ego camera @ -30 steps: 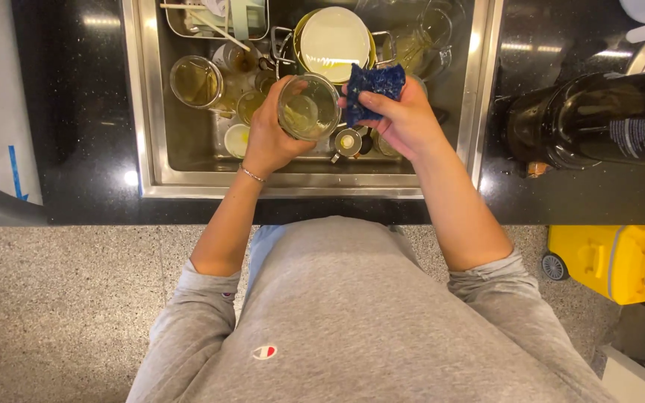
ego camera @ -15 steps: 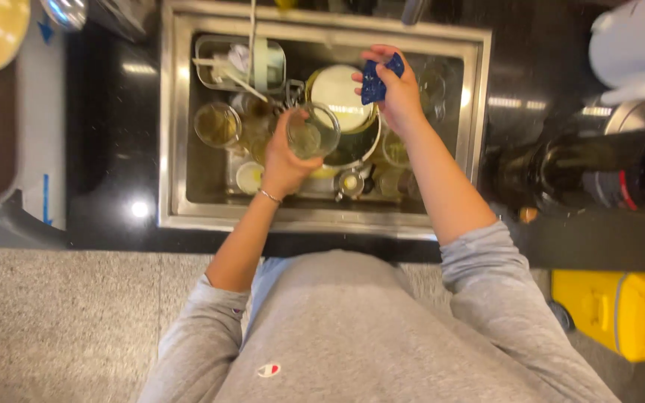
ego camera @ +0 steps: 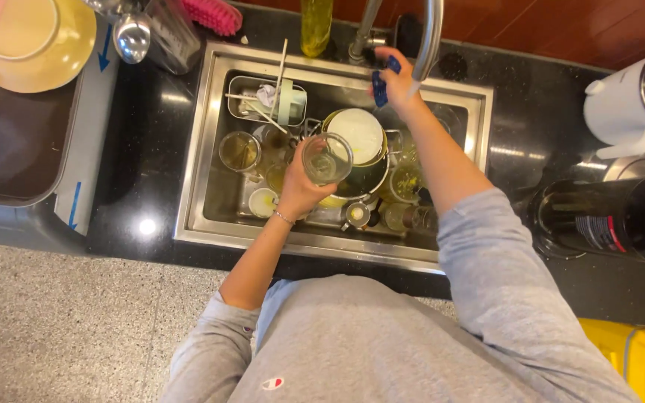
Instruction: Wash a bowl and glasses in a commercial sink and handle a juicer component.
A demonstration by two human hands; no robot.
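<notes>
Meanwhile, the left hand point(ego camera: 298, 192) wraps a clear round glass point(ego camera: 327, 159) above the steel sink point(ego camera: 210, 186); the right hand point(ego camera: 401, 82) pinches a blue sponge point(ego camera: 379, 86) by the curved metal faucet point(ego camera: 428, 37).

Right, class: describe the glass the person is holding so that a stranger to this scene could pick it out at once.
Start at the steel sink set in the black counter, full of dirty dishes. Over its middle, the left hand holds a clear drinking glass beside a pot with a white plate on it. Other glasses lie down in the sink; this is the only one held up in a hand.
</notes>
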